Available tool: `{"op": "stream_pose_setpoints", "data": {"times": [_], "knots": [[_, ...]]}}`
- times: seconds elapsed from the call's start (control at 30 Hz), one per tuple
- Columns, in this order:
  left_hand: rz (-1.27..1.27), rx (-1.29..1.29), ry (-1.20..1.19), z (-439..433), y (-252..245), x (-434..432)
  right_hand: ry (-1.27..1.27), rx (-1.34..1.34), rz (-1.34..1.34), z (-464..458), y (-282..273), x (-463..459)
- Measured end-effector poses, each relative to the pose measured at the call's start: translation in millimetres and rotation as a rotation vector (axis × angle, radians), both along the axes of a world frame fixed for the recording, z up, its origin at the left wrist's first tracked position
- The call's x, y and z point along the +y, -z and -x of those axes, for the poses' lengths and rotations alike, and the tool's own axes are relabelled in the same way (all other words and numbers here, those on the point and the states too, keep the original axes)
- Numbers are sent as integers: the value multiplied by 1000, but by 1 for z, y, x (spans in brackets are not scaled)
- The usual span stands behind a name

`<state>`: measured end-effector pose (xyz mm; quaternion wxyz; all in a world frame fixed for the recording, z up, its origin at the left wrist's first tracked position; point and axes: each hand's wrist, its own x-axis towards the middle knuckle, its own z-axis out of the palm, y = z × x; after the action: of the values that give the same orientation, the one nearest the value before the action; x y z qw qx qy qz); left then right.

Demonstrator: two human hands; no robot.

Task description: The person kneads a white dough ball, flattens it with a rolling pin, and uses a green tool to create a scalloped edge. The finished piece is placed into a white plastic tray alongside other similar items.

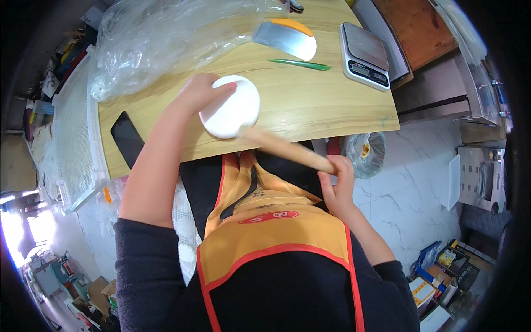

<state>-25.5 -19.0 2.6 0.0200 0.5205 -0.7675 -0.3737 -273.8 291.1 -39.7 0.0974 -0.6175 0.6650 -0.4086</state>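
Observation:
A smooth white round disc (234,108), perhaps a lid, plate or piece of dough, is tilted near the table's front edge. My left hand (205,93) grips its upper left rim, thumb on top. My right hand (339,182) holds one end of a wooden rolling pin (290,151). The pin's far end is blurred and reaches the disc's lower edge; whether they touch I cannot tell. Beyond the disc lie a green plastic tool (299,64) and a metal dough scraper (286,38) with an orange handle.
Clear plastic sheeting (166,41) covers the table's back left. A digital kitchen scale (365,56) stands at the right and a black phone (127,139) lies at the left edge. White mesh racks (76,120) are left of the wooden table (327,106). A lined bin (367,153) stands below it.

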Motion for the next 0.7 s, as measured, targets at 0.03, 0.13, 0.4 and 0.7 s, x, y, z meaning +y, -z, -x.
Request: {"op": "stream_pose_setpoints", "data": {"times": [0.03,0.13,0.4,0.7], "knots": [[-52,-6,-31,-3,0,5,75,-72,-29,1,0,3],[-185,274,-320,-12,3,32,250,-318,-63,6,-9,-12],[-96,466,-701,-46,-2,82,-235,254,41,5,-46,-134],[890,-96,-190,-34,20,102,-474,388,44,-26,-28,-201]]}}
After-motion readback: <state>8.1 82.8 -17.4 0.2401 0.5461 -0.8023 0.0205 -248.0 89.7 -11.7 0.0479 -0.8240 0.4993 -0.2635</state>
